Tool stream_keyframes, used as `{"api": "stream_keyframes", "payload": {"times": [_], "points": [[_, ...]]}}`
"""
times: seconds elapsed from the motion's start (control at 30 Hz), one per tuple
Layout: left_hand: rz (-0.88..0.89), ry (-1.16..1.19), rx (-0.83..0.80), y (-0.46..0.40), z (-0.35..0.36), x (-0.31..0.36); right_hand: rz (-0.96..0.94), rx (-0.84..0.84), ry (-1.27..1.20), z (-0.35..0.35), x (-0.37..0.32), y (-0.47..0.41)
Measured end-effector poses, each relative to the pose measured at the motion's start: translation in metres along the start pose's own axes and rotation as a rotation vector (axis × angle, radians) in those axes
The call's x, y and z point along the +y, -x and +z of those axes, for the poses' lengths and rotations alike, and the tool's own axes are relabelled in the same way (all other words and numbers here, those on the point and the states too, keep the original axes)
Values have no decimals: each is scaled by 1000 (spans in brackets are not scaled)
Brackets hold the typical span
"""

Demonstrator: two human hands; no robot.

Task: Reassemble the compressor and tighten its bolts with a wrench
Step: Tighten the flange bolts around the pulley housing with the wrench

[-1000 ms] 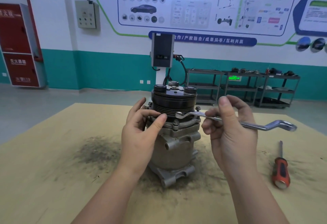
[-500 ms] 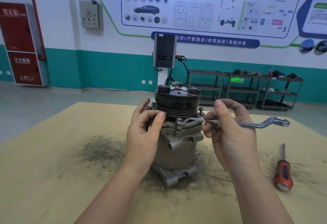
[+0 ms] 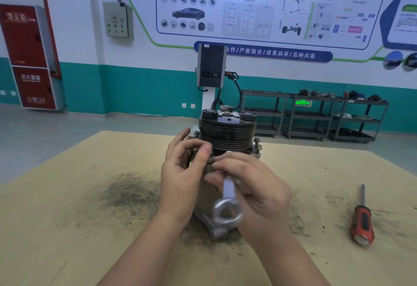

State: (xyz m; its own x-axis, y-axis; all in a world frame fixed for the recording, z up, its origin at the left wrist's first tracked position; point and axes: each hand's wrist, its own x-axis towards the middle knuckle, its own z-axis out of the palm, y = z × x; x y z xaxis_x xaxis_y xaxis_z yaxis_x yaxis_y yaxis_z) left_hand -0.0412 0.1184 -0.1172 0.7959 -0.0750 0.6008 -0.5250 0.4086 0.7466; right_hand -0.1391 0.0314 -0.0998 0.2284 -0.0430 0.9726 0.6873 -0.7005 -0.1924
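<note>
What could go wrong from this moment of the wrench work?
The wrench is motion-blurred and its working end is hidden behind the right hand, so it may slip off the bolt. The left hand sits right beside it and could get pinched. The upright compressor might tip.

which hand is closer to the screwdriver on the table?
Right. The right hand grips the wrench at the compressor, left of the screwdriver; the left hand is farther left.

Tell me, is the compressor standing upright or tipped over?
Upright: the compressor stands on the table, black pulley on top, its mounting foot down at the tabletop.
</note>
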Motion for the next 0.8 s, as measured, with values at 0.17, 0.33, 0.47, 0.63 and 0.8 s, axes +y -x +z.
{"api": "stream_keyframes", "payload": {"times": [0.17,0.33,0.47,0.63,0.8], "points": [[41,-60,-32,1,0,0,131,218,-103,-6,-1,-6],[57,-94,-64,4,-3,1,577,517,-532,-17,0,-22],[61,-71,-46,6,0,4,764,536,-741,-19,9,-25],[75,-101,-30,7,1,2,785,513,-763,-19,15,-23],[57,-28,11,8,2,2,580,551,-495,-7,12,-10]]}}
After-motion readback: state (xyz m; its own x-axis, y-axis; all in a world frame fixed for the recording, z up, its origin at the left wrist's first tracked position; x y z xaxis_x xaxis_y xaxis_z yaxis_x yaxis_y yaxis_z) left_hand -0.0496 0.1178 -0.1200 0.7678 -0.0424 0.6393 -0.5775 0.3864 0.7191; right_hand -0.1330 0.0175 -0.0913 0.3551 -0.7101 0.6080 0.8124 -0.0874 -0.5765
